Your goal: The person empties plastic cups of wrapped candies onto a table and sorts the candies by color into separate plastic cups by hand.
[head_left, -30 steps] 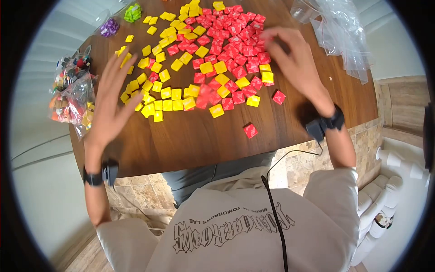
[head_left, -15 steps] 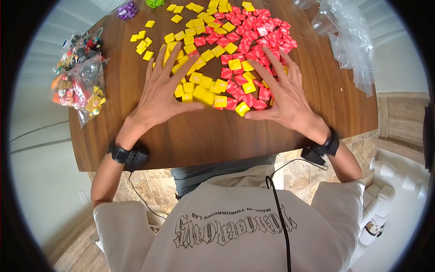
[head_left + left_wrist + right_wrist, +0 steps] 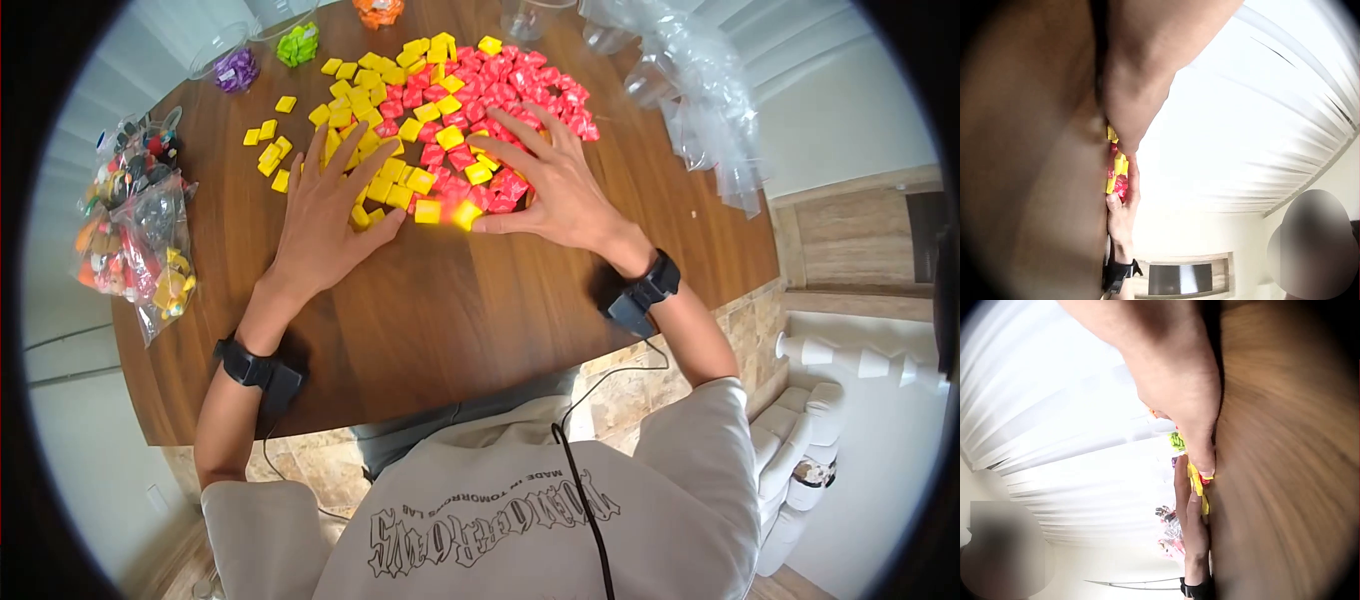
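Observation:
Many small square wrapped candies lie in one wide pile on the wooden table, yellow candies mostly at the left and red candies mostly at the right. My left hand rests low over the pile's left near side, fingers spread and thumb stretched along the near edge. Opposite it, my right hand spreads over the right near side, its thumb beside a blurred yellow candy. Several candies sit between the two thumbs. From the left wrist view, red and yellow candies show beside the right hand's thumb.
Beyond the pile stand purple, green and orange candy bunches, near clear plastic cups. A clear bag of small figurines lies at the left edge, empty plastic bags at the right. Wrist cables hang over the near edge.
Both hands came inward from the pile's sides, and its near edge is drawn closer together. Loose red candies in front no longer lie apart. The head view has shifted.

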Demonstrator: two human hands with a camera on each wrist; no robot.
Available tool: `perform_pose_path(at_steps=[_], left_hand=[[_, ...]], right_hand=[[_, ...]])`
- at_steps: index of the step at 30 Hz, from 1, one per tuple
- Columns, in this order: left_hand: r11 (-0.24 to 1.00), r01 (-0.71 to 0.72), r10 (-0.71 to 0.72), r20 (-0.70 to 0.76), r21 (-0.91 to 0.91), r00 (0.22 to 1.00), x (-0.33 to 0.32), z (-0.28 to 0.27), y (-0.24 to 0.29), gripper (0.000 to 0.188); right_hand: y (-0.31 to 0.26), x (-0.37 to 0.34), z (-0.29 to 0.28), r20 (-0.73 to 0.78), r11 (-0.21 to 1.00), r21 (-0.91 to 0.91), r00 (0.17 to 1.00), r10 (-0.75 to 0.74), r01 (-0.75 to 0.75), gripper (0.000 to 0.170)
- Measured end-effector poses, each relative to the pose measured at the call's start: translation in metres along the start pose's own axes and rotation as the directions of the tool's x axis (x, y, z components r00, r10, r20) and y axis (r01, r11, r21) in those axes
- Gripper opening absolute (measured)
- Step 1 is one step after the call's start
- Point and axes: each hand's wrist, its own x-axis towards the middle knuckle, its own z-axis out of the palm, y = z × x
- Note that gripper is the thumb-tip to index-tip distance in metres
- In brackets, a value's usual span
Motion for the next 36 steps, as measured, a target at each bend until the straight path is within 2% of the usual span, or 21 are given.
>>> perform_pose_path(at_steps=[5,9,11,12,13,15,17,18,20,21,23,24,26,27,28,29,30,32,33,35,36], left_hand=[[0.999,0.007,-0.008,0.026,0.049,1.000,-0.004,0.000,0.001,0.071],[0.997,0.011,-0.009,-0.024,0.071,1.000,-0.007,0.005,-0.001,0.071],[0.996,-0.011,0.017,-0.063,0.093,0.998,-0.011,-0.002,-0.001,0.072],[0.995,-0.005,0.012,-0.067,0.095,0.998,-0.014,-0.005,-0.004,0.072],[0.993,0.006,0.004,-0.082,0.120,0.997,-0.019,-0.007,-0.006,0.074],[0.989,0.018,-0.005,-0.086,0.150,0.996,-0.030,-0.009,-0.015,0.076],[0.992,0.086,-0.076,-0.115,0.087,0.990,-0.037,-0.010,-0.027,0.082],[0.992,0.107,-0.099,-0.107,0.064,0.989,-0.039,-0.012,-0.032,0.084],[0.992,0.120,-0.116,-0.105,0.028,0.988,-0.039,-0.014,-0.038,0.085],[0.990,0.137,-0.138,-0.104,-0.013,0.985,-0.040,-0.015,-0.041,0.085],[0.990,0.139,-0.141,-0.105,-0.025,0.984,-0.040,-0.020,-0.044,0.085],[0.991,0.128,-0.131,-0.107,-0.036,0.986,-0.040,-0.022,-0.048,0.085],[0.987,0.153,-0.158,-0.132,-0.047,0.979,-0.040,-0.022,-0.063,0.085],[0.987,0.152,-0.159,-0.159,-0.055,0.974,-0.039,-0.021,-0.071,0.084],[0.986,0.155,-0.163,-0.164,-0.060,0.973,-0.038,-0.021,-0.077,0.082],[0.984,0.167,-0.175,-0.155,-0.058,0.972,-0.037,-0.020,-0.080,0.082],[0.983,0.165,-0.177,-0.175,-0.079,0.969,-0.036,-0.019,-0.082,0.079],[0.982,0.165,-0.179,-0.180,-0.092,0.967,-0.035,-0.017,-0.085,0.076],[0.986,0.140,-0.156,-0.186,-0.093,0.970,-0.034,-0.016,-0.086,0.073],[0.988,0.120,-0.136,-0.182,-0.093,0.974,-0.035,-0.015,-0.087,0.069],[0.990,0.106,-0.122,-0.187,-0.094,0.975,-0.035,-0.015,-0.087,0.066]], right_hand=[[0.013,0.014,0.001,-0.014,0.999,0.029,1.000,-0.012,0.013,0.080],[0.019,0.020,-0.002,-0.023,1.000,0.026,1.000,0.010,-0.009,0.075],[0.021,0.023,-0.009,-0.102,0.979,0.202,0.993,0.059,-0.038,0.067],[0.026,0.028,-0.017,-0.234,0.989,0.147,0.972,0.036,-0.002,0.055],[0.032,0.037,-0.026,-0.229,0.989,0.151,0.973,0.031,0.004,0.055],[0.051,0.062,-0.037,-0.442,0.968,0.138,0.862,0.249,-0.209,0.046],[0.073,0.094,-0.045,-0.457,0.966,-0.007,0.860,0.228,-0.259,0.041],[0.087,0.105,-0.043,-0.458,0.966,-0.002,0.859,0.229,-0.258,0.041],[0.106,0.120,-0.040,-0.341,0.917,-0.314,0.930,0.134,-0.247,0.037],[0.111,0.123,-0.039,-0.335,0.920,-0.311,0.933,0.131,-0.241,0.037],[0.109,0.137,-0.042,-0.210,0.855,-0.362,0.926,0.313,-0.371,0.034],[0.079,0.123,-0.060,-0.437,0.950,-0.185,0.886,0.152,-0.254,0.026],[0.027,0.102,-0.068,-0.505,0.983,0.045,0.845,0.177,-0.179,0.020],[-0.004,0.085,-0.068,-0.518,0.995,0.066,0.850,0.094,-0.069,0.012],[-0.021,0.073,-0.064,-0.519,0.989,0.015,0.847,-0.119,0.148,0.006],[-0.037,0.061,-0.058,-0.456,0.951,-0.024,0.844,-0.284,0.307,0.009],[-0.051,0.049,-0.047,-0.396,0.910,0.024,0.839,-0.372,0.415,0.009],[-0.072,0.035,-0.022,-0.347,0.842,0.153,0.826,-0.445,0.518,0.010],[-0.078,0.031,-0.015,-0.352,0.843,0.166,0.829,-0.435,0.512,0.010],[-0.085,0.025,-0.004,-0.217,0.819,0.288,0.867,-0.448,0.496,0.012],[-0.082,0.026,-0.001,-0.207,0.802,0.306,0.859,-0.469,0.512,0.017]])
